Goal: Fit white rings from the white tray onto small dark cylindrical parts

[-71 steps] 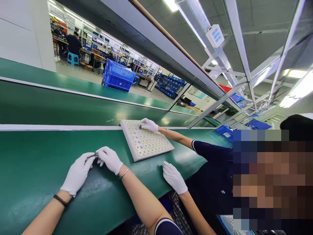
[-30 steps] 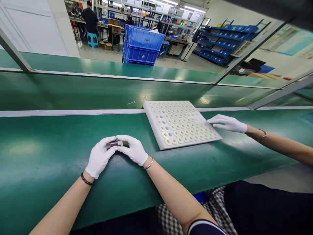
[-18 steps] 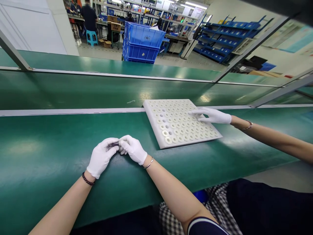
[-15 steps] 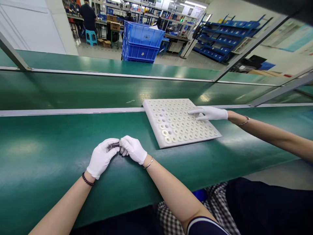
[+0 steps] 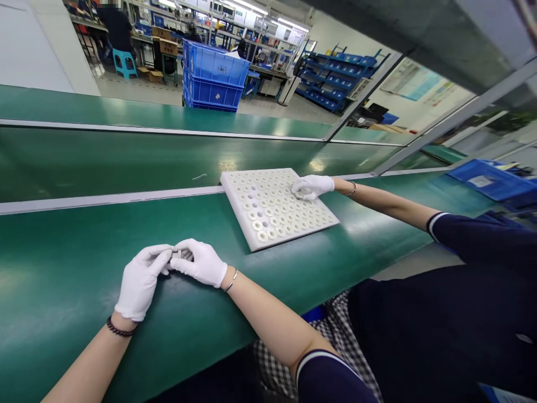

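Observation:
My left hand [image 5: 139, 280], in a white glove, is closed with its thumb and fingertips pinched together against my right fingers. My right hand [image 5: 201, 264], gloved too, curls its thumb and fingers around a small part [image 5: 179, 254], greyish with a pale strip; its exact kind is not clear. Fingers cover most of it, and both hands meet just above the green bench. Right of them lies a white foam tray [image 5: 243, 224] with rows of pale rings set in it; several holes in the left rows hold no ring.
A co-worker's gloved hand [image 5: 312, 186] reaches from the right onto the tray's far right part. The green bench [image 5: 84, 235] has a raised pale strip [image 5: 104, 201] behind it. Blue crates [image 5: 213, 78] stand beyond; a blue bin [image 5: 482, 179] sits at right.
The view has turned right. The dark part seen in my left fingers has given way to a greyish part within my right fingers. The co-worker's hand, earlier spread, now has its fingers curled down on the tray.

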The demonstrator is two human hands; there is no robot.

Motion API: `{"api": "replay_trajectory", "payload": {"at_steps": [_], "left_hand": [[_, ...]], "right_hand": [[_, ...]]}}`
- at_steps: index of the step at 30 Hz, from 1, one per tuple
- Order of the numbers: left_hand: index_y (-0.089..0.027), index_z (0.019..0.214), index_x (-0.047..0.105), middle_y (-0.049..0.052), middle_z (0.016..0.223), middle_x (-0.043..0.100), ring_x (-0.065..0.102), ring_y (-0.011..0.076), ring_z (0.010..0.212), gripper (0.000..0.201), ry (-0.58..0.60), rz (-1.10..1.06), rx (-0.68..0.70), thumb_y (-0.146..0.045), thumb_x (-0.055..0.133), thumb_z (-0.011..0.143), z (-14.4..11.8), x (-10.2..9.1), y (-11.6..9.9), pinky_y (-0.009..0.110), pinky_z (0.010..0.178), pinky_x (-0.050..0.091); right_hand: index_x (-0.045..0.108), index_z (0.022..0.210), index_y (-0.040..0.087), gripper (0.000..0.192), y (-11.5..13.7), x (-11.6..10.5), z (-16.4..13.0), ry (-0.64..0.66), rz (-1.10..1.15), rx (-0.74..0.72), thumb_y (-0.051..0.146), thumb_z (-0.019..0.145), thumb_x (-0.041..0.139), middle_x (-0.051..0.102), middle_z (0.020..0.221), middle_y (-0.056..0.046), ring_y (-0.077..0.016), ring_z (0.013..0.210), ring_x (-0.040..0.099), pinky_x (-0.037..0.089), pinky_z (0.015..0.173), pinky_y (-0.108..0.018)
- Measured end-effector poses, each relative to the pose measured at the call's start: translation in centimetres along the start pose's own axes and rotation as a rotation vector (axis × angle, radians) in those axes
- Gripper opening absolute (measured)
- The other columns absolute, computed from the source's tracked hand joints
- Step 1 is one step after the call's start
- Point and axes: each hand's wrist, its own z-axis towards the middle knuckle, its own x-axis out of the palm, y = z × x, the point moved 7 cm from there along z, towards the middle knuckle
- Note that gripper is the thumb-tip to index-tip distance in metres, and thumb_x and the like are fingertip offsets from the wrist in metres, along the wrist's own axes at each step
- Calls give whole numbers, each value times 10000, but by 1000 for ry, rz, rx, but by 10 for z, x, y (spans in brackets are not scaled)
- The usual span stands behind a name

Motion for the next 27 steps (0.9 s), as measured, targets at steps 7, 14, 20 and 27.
{"api": "replay_trajectory", "payload": {"at_steps": [7, 14, 20, 27], "left_hand": [[-123, 1008, 624, 72, 894, 689, 594, 117, 625, 411, 50, -354, -69, -447, 714, 773, 5, 10, 16, 245, 599, 495], [-121, 1049, 613, 109, 1028, 682, 638, 116, 667, 380, 134, -506, -109, -393, 701, 798, 2, 20, 16, 245, 612, 512], [-126, 1039, 608, 97, 1003, 689, 638, 107, 657, 388, 89, -564, -126, -378, 733, 772, 5, 16, 17, 234, 602, 507], [-119, 1025, 619, 63, 900, 699, 648, 111, 668, 415, 64, -551, -132, -399, 757, 752, 7, 15, 20, 224, 635, 523]], "right_hand": [[601, 1016, 183, 316, -7, -1, 0, -1, 268, 124, 450, 847, 617, 686, 839, -20, -129, 695, 652, 546, 690, -282], [536, 772, 162, 443, -16, 1, 7, 41, 510, 261, 597, 854, 523, 604, 523, 12, -109, 403, 570, 425, 377, -184], [591, 955, 144, 443, -15, -3, 6, -36, 580, 212, 573, 860, 536, 640, 680, -6, -109, 564, 626, 494, 507, -208], [628, 1079, 164, 407, -8, -1, 6, 31, 559, 133, 489, 833, 619, 654, 835, -10, -80, 627, 582, 501, 628, -229]]}}
